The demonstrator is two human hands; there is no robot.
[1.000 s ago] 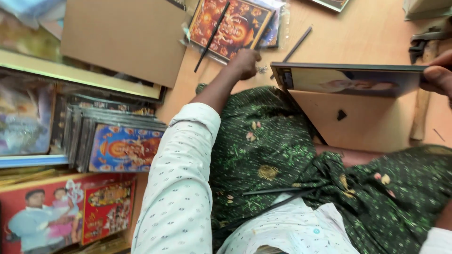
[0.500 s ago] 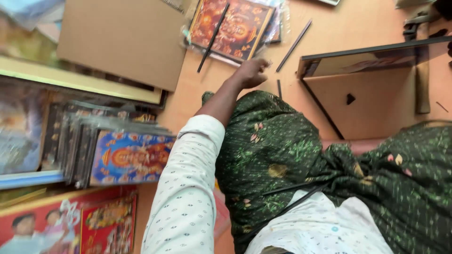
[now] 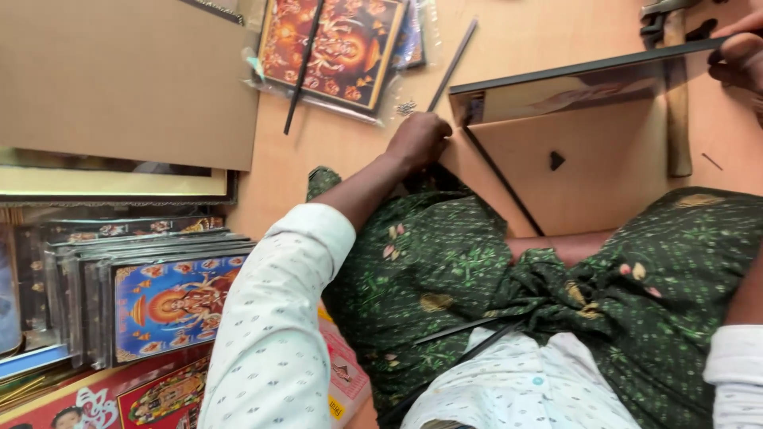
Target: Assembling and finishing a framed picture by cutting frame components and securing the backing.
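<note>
Far left: big sheet of brown cardboard lying flat, covering most of a gold-edged frame under it. Near left: stack of wrapped colourful prints standing on edge, more red ones below at the bottom corner.

Centre far: orange-red picture in clear plastic wrap on the wooden floor, thin black strip lying across it. A second black strip lies just right of it, with a small cluster of tiny nails beside.

Left hand: reaches out from a white dotted sleeve, knuckles up, fingers curled down at the near-left corner of the black picture frame. Looks like it's touching or pinching the corner, but the fingertips are hidden, so grip can't be confirmed.

The frame is tilted up on edge, its top rail running from centre to far right, glass face toward the camera. Behind and below it a brown backing board with a small black hanger lies on the floor against the lap in green patterned cloth.

Right: hammer with a wooden handle lies on the floor behind the frame. Right hand at the far right edge, partly cut off, fingers closed over the frame's top rail.
</note>
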